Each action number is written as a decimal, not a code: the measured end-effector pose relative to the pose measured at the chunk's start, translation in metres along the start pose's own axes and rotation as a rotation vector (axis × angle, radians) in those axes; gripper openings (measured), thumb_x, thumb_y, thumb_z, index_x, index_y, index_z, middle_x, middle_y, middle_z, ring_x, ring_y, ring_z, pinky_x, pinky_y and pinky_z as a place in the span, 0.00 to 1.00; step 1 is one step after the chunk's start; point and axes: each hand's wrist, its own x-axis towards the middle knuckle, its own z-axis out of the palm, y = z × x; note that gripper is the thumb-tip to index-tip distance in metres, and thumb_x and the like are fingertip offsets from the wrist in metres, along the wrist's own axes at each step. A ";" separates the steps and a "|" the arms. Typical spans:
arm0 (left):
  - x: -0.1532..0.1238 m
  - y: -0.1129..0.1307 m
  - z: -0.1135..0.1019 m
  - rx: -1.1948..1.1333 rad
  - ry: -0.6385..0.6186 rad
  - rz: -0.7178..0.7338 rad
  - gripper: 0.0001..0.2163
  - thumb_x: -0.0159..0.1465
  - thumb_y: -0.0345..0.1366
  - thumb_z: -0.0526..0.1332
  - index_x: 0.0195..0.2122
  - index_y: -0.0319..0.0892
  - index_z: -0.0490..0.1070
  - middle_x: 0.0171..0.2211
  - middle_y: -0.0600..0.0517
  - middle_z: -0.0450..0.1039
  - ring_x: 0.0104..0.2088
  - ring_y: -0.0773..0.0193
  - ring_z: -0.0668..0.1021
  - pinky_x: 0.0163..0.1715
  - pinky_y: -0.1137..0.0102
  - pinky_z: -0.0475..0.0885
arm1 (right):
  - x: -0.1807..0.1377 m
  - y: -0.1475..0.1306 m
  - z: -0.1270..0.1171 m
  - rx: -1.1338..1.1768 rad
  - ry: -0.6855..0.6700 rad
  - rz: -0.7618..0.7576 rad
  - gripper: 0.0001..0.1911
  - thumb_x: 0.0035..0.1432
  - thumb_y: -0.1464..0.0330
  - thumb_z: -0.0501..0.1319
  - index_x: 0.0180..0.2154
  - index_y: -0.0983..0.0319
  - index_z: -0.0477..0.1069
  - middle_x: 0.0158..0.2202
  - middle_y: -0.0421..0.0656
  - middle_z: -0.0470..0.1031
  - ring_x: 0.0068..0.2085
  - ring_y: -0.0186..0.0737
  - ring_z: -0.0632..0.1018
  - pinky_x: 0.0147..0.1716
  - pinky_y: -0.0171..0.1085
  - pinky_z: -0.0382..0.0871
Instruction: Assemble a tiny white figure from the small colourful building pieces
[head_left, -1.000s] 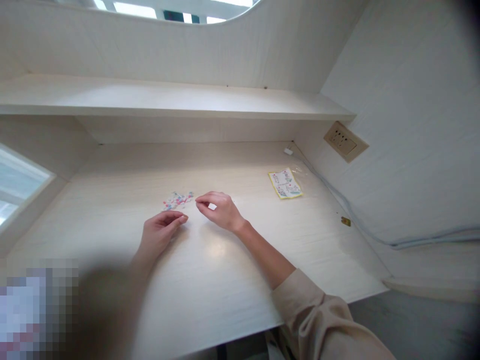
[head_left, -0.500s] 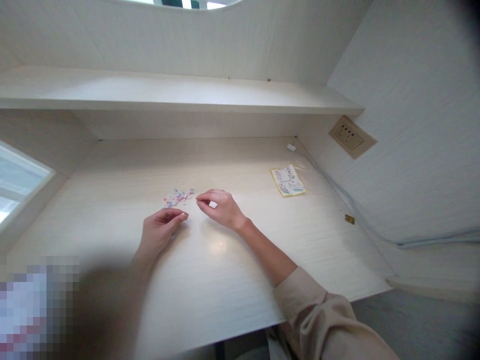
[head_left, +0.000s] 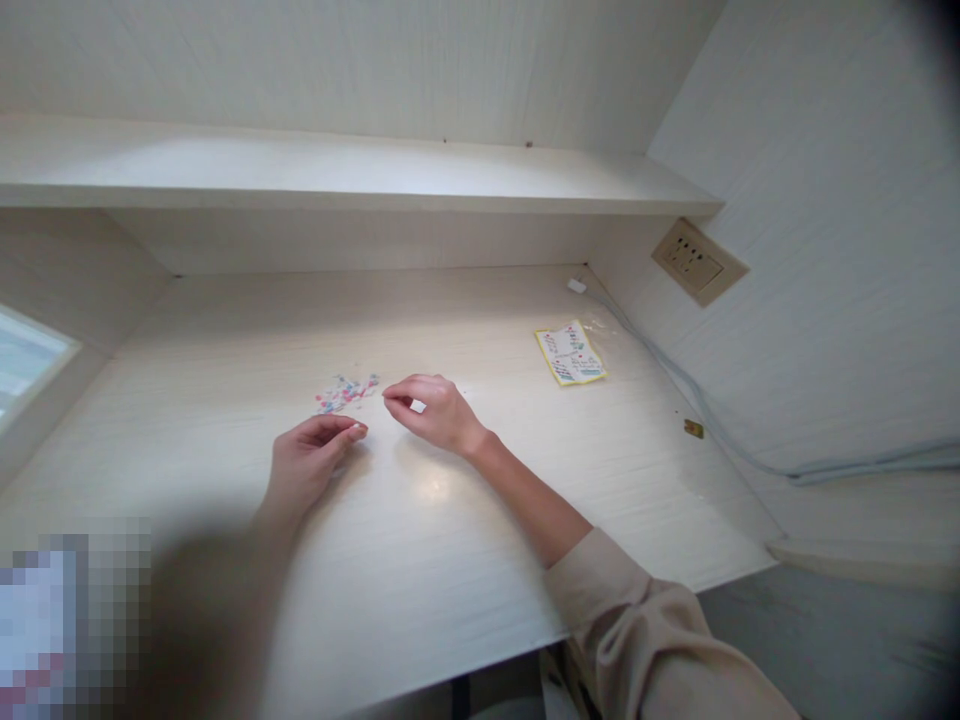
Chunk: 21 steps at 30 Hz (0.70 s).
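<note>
A loose scatter of tiny pink, blue and white pieces, perhaps beads, lies on the pale wooden desk. Just in front of it is my left hand, thumb and fingertips pinched together; a small whitish bit shows at the tips, too small to name. To the right of the scatter, my right hand is pinched as well, thumb against forefinger, with a gap inside the curl. Whatever its fingertips hold, if anything, I cannot make out. The two hands are a short way apart and do not touch.
A printed paper card with a yellow edge lies right of my hands, with clear plastic beside it. Grey cables run along the right wall, below a socket. A small brass-coloured piece lies nearby. A shelf spans the back.
The whole view has shifted slightly, so everything sits a little further left and higher. Both hands keep their pinched poses near the scattered pieces.
</note>
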 end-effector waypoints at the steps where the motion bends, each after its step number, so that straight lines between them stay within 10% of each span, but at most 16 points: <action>1: 0.000 0.000 0.000 0.000 -0.002 0.000 0.10 0.51 0.41 0.71 0.31 0.41 0.78 0.29 0.51 0.78 0.26 0.67 0.74 0.27 0.74 0.69 | 0.000 0.000 0.000 -0.002 -0.001 -0.001 0.09 0.61 0.71 0.57 0.35 0.63 0.76 0.33 0.42 0.79 0.34 0.32 0.77 0.39 0.32 0.69; 21: -0.001 0.005 0.001 0.002 -0.024 -0.034 0.11 0.52 0.41 0.70 0.30 0.40 0.76 0.25 0.53 0.75 0.23 0.69 0.72 0.24 0.75 0.66 | 0.001 -0.005 0.000 0.031 -0.004 0.010 0.08 0.60 0.72 0.58 0.35 0.62 0.77 0.33 0.42 0.80 0.34 0.32 0.78 0.39 0.32 0.70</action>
